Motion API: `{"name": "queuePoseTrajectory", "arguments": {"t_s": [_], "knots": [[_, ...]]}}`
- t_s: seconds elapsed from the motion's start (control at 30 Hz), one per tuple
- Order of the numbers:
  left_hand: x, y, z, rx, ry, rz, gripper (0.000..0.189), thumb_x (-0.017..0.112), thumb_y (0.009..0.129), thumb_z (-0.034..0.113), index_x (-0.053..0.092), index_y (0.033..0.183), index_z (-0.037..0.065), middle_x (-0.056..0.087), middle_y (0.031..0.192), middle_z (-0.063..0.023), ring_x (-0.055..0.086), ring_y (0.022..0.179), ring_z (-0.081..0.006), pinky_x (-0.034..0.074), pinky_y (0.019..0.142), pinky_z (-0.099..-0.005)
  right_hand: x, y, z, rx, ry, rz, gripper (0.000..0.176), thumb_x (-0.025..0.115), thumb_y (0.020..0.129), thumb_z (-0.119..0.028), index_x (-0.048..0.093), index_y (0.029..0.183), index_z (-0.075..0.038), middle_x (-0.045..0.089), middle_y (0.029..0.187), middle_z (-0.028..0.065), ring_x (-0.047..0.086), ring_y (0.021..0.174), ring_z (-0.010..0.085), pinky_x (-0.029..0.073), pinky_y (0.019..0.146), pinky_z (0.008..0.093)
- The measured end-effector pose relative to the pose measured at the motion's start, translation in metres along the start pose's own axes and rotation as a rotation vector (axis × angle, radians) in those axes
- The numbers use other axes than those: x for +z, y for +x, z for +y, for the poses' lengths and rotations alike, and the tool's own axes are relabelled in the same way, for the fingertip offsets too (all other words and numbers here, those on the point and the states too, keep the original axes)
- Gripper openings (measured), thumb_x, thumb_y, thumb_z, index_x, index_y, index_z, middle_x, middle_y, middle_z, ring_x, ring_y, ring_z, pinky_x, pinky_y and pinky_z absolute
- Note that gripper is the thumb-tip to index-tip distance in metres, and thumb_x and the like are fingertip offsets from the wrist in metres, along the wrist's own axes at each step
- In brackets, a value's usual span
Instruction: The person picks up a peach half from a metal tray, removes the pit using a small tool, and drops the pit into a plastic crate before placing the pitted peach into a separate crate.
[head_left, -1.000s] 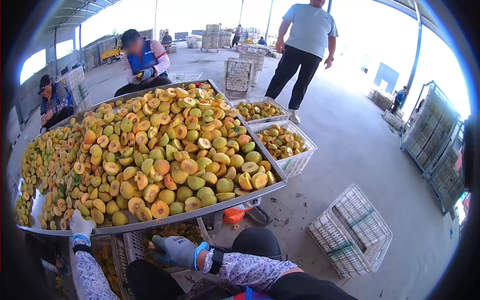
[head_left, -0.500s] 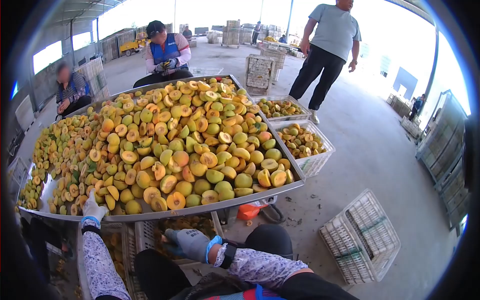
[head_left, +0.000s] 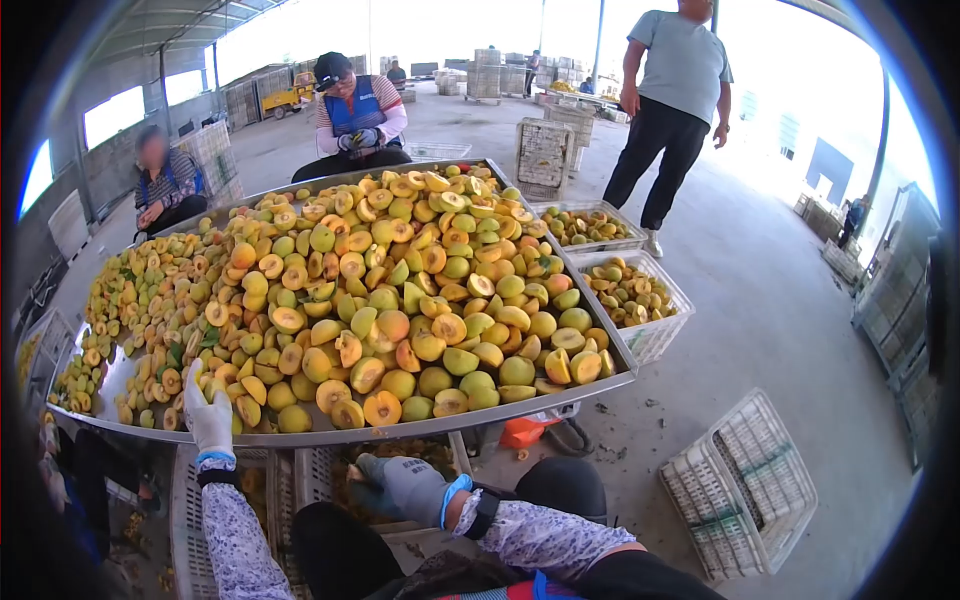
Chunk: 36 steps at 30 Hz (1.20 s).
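A metal-rimmed tray point(head_left: 470, 420) stands before me, heaped with halved and whole yellow-green fruit point(head_left: 385, 290) resembling peaches or apricots, the pits showing in several halves. My left hand point(head_left: 210, 415), in a pale glove, reaches over the near rim. Its fingers are stretched out against the fruit at the left front. Below the rim, my right hand point(head_left: 410, 490) wears a grey glove and hovers above a crate point(head_left: 318, 475) with cut fruit inside. The right fingers curl inward; what they hold, if anything, is hidden.
Two fruit-filled crates point(head_left: 650, 345) point(head_left: 610, 238) stand beyond the tray's right end. A white crate point(head_left: 740, 485) sits on the floor at right. Two seated people point(head_left: 355, 115) point(head_left: 165, 190) are across the tray, and another person point(head_left: 675, 100) stands behind.
The view has shifted, so the tray and crates appear farther right and slightly lower. My left hand's fingers extend farther up into the fruit. The right hand stays below the rim.
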<state>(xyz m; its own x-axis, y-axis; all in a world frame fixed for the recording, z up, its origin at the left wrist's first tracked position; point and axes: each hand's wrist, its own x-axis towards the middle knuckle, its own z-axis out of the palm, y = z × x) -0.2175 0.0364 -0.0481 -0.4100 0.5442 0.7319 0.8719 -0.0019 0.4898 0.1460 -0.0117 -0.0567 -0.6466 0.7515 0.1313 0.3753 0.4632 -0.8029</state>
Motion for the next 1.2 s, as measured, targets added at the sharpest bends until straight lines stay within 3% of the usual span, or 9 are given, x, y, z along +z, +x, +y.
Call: {"name": "queuePoseTrajectory", "arguments": {"t_s": [0.1,0.23,0.47,0.53,0.7,0.73,0.93,1.03,1.2], "knots": [[-0.006,-0.003,0.047,-0.113,-0.313,-0.079,0.041,0.061,0.091,0.001,0.058,0.132,-0.001,0.061,0.129,-0.0123,0.059,0.115,-0.0227,0.048,0.100,-0.0337,0.005,0.008,0.005,0.005,0.061,0.103,0.032,0.059,0.099,-0.034,0.059,0.109,-0.003,0.068,0.089,0.0231,0.067,0.085,0.0434,0.051,0.073,0.0473],[-0.005,-0.024,0.148,-0.301,-0.812,-0.289,0.028,0.067,0.093,0.006,0.065,0.119,-0.002,0.066,0.114,-0.0065,0.061,0.096,-0.0122,0.051,0.088,-0.0267,-0.007,0.019,-0.009,-0.048,0.401,0.315,0.025,0.062,0.101,-0.027,0.059,0.102,-0.003,0.062,0.076,0.0031,0.058,0.069,0.0082,0.047,0.060,0.0303],[0.034,-0.085,0.247,-0.438,-1.277,-0.425,0.033,0.050,0.108,0.030,0.063,0.117,0.002,0.067,0.100,-0.0073,0.060,0.085,-0.0109,0.049,0.076,-0.0250,-0.010,0.034,0.006,-0.091,0.716,0.583,0.020,0.059,0.103,-0.022,0.057,0.105,-0.002,0.064,0.083,0.0048,0.056,0.077,0.0092,0.050,0.066,0.0311],[0.039,-0.091,0.255,-0.417,-1.220,-0.391,0.039,0.047,0.108,0.034,0.062,0.119,0.000,0.066,0.108,-0.0098,0.063,0.091,-0.0147,0.052,0.082,-0.0273,-0.024,0.029,0.004,-0.049,0.518,0.620,0.022,0.061,0.101,-0.023,0.055,0.105,-0.002,0.068,0.083,0.0178,0.069,0.077,0.0245,0.051,0.066,0.0381],[0.048,-0.088,0.224,-0.204,-1.111,-0.294,0.047,0.042,0.109,0.035,0.052,0.132,-0.005,0.060,0.119,-0.0160,0.066,0.102,-0.0245,0.059,0.086,-0.0373,-0.018,0.025,0.019,-0.056,0.325,0.552,0.018,0.059,0.102,-0.020,0.058,0.101,-0.003,0.062,0.077,0.0124,0.056,0.068,0.0136,0.047,0.061,0.0349],[0.050,-0.087,0.216,-0.284,-1.151,-0.307,0.048,0.040,0.110,0.036,0.051,0.133,-0.005,0.062,0.117,-0.0165,0.067,0.101,-0.0262,0.060,0.085,-0.0386,-0.030,0.020,0.007,-0.043,0.189,0.532,0.025,0.062,0.099,-0.027,0.061,0.100,-0.002,0.065,0.073,0.0243,0.065,0.069,0.0454,0.046,0.053,0.0487],[0.042,-0.084,0.227,-0.967,-1.709,-0.348,0.053,0.037,0.109,0.043,0.058,0.123,-0.003,0.067,0.111,-0.0155,0.069,0.097,-0.0240,0.060,0.083,-0.0368,-0.024,0.020,0.001,-0.044,0.125,0.376,0.025,0.061,0.100,-0.026,0.061,0.099,0.000,0.064,0.075,0.0240,0.066,0.068,0.0405,0.047,0.056,0.0454],[0.044,-0.091,0.228,-0.490,-1.294,-0.328,0.049,0.037,0.110,0.039,0.059,0.121,-0.003,0.068,0.112,-0.0151,0.068,0.098,-0.0222,0.060,0.083,-0.0354,-0.021,0.021,0.004,-0.073,0.065,0.378,0.025,0.061,0.101,-0.024,0.062,0.103,0.001,0.065,0.076,0.0230,0.067,0.067,0.0380,0.047,0.056,0.0437],[0.035,-0.096,0.237,-0.568,-1.409,-0.265,0.045,0.036,0.111,0.035,0.060,0.119,-0.002,0.068,0.111,-0.0127,0.067,0.095,-0.0183,0.058,0.081,-0.0307,-0.017,0.020,0.000,-0.124,0.082,0.369,0.026,0.061,0.101,-0.025,0.062,0.106,0.000,0.064,0.078,0.0247,0.066,0.070,0.0409,0.047,0.056,0.0462]]}}
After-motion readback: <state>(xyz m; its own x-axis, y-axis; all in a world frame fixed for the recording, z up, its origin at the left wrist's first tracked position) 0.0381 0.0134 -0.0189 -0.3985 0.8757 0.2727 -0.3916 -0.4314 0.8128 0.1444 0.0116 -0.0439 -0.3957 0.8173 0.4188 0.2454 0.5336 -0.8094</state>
